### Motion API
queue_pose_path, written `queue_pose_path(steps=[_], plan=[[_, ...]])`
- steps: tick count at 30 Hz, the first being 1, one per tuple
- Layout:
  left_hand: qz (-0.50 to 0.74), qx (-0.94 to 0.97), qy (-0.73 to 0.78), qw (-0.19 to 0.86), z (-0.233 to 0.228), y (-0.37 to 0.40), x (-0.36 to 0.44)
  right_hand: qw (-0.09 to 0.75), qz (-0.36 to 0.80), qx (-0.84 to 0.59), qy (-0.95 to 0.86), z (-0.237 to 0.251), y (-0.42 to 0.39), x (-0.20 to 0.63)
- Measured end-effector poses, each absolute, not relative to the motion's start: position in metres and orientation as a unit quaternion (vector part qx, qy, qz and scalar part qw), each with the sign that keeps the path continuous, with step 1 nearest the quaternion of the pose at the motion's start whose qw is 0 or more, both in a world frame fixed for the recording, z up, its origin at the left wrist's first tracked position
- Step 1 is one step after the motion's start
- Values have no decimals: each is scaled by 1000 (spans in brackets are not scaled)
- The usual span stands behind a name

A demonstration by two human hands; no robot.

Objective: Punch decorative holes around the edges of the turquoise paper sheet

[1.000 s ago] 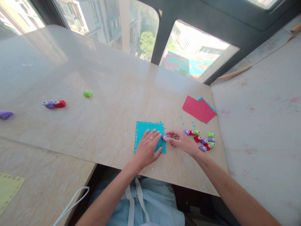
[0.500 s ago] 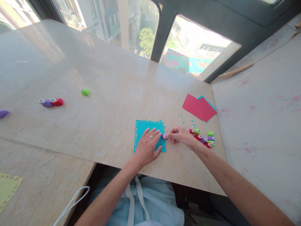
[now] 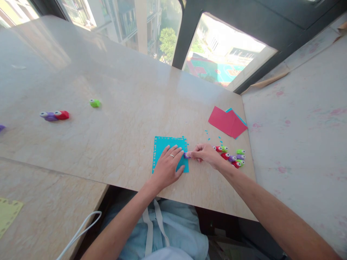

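Note:
A square of blue paper (image 3: pixel 162 144) lies on the tabletop, with small punched holes along its left, top and upper right edges. My left hand (image 3: pixel 168 164) rests flat on the sheet, fingers stretched out. At the sheet's right edge sits a small purple craft punch (image 3: pixel 186 155), pinched between the thumb and fingers of my right hand (image 3: pixel 202 153). Part of the punch is hidden by the fingers. Tiny blue paper bits (image 3: pixel 207 134) lie just beyond my right hand.
Several red, green and purple punches (image 3: pixel 232 158) stand right of my right hand. Red paper sheets (image 3: pixel 226 122) lie behind them near the wall. Farther left are a green punch (image 3: pixel 94 103) and a purple and red pair (image 3: pixel 54 115). A yellow punched sheet (image 3: pixel 9 215) lies lower left.
The whole view has shifted slightly. My left hand stays flat on the blue paper and my right hand stays closed on the purple punch at its right edge.

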State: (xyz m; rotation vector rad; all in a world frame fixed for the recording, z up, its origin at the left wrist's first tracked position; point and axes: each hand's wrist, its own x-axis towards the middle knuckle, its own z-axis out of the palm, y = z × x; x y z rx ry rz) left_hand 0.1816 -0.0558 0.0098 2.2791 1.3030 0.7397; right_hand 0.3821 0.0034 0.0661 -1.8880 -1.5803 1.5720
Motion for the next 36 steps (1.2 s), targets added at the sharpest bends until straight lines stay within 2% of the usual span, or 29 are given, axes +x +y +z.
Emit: queue_pose_path(steps=[9,18,26,32,36], plan=[[264,820,467,198,8,-56,182,117,529,-643,-541,68,2,378],[262,821,467,199,5,-56,182,89,493,-632,-591,53,8,387],[268,810,474,218,5,-55,182,96,510,-622,-586,54,7,385],[286,801,476,223,2,-54,181,122,486,-623,-601,61,0,381],[295,796,479,222,2,-55,180,140,408,-627,-649,61,-10,379]])
